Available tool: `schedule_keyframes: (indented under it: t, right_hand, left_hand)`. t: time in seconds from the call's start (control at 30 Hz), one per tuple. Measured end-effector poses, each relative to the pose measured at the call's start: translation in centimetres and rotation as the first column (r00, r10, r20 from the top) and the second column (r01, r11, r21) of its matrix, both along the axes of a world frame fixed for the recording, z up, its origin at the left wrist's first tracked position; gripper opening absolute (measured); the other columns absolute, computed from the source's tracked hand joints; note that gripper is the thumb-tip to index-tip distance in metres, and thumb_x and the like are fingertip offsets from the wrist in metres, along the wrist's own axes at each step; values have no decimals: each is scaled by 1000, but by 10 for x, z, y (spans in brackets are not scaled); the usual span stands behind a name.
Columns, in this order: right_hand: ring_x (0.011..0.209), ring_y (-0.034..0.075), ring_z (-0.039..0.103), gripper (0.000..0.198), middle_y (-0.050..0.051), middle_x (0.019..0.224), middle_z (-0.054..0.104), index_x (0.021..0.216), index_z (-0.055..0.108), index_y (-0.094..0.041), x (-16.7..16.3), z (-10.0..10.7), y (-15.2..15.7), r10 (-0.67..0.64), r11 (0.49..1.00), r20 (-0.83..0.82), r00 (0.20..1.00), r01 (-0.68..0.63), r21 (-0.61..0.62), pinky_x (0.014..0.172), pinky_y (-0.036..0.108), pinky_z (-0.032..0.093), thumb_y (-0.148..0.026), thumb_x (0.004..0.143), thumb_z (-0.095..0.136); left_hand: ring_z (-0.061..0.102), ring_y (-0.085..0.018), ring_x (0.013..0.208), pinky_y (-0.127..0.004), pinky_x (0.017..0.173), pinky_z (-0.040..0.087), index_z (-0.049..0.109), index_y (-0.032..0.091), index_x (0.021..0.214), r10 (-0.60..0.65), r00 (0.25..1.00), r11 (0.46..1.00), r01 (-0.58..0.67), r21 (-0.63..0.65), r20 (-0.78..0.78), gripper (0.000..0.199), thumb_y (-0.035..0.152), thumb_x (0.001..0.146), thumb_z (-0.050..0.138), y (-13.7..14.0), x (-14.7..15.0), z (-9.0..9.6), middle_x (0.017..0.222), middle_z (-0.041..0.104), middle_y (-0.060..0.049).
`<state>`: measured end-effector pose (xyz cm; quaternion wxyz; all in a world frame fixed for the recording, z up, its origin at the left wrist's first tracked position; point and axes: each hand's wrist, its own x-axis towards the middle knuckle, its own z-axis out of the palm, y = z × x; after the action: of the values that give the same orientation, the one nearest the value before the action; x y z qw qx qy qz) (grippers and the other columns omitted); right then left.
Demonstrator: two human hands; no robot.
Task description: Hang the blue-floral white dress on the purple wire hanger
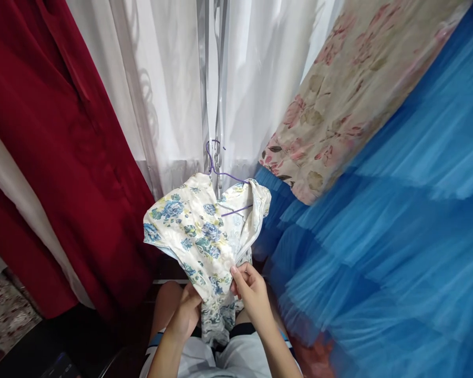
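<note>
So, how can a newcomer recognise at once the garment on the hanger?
Find the white hanging fabric between dark red cloth on the left and blue ruffled fabric on the right. Low in front of it, a pale garment sits on a purple hanger, pinched by the right hand. Blue flowers set it apart; the floral cloth nearby has pink ones.

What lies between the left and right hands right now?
The head view shows part of the blue-flowered garment between the left hand and the right hand.
</note>
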<state>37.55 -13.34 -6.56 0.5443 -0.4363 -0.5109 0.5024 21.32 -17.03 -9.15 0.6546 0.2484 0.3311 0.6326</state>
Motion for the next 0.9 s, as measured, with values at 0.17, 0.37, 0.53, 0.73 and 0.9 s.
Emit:
schedule_keyframes:
  t: [0.17, 0.37, 0.53, 0.73, 0.9]
  right_hand:
    - [46, 16, 51, 46, 3, 57, 64, 67, 49, -22, 4, -5, -7, -30, 995, -115, 993, 18, -98, 45, 27, 36, -62, 76, 69]
    - [42, 12, 45, 45, 0, 52, 59, 66, 50, -21, 1, -11, -13, 129, 967, -178, 975, -164, -195, 44, 25, 31, -60, 77, 68]
    - [38, 10, 39, 44, -3, 48, 55, 69, 49, -21, -9, -14, -17, 199, 945, -204, 958, -243, -219, 41, 22, 23, -61, 78, 65]
    - [33, 6, 32, 45, -2, 43, 56, 61, 46, -21, -18, -5, -22, 202, 957, -124, 972, -223, -186, 40, 21, 17, -56, 77, 67]
    - [33, 7, 32, 41, 1, 43, 60, 59, 50, -19, -11, 2, -13, 228, 954, -107, 968, -244, -172, 40, 22, 17, -51, 80, 66]
  left_hand:
    - [64, -35, 112, -44, 96, 50, 68, 28, 116, 35, 997, 999, -33, 34, -65, 68, 22, 50, 87, -8, 12, 6, 117, 71, -7]
    - [65, -32, 109, -40, 94, 50, 67, 25, 108, 237, 926, 957, -274, -91, -294, 48, 24, 61, 81, 7, 8, -2, 108, 73, -7]
    - [50, -30, 129, -39, 107, 40, 47, 29, 125, 651, 567, 743, -614, 268, -504, 65, 29, 68, 78, 14, 1, -14, 138, 51, -10]
    - [62, -26, 102, -35, 94, 47, 61, 24, 101, 353, 649, 917, -95, 389, -674, 20, 26, 81, 66, 6, 26, -15, 104, 65, -9]
    - [59, -18, 75, -27, 72, 46, 57, 19, 85, 219, 647, 929, 90, 358, -730, 9, 22, 90, 51, 12, 38, -25, 79, 62, -3]
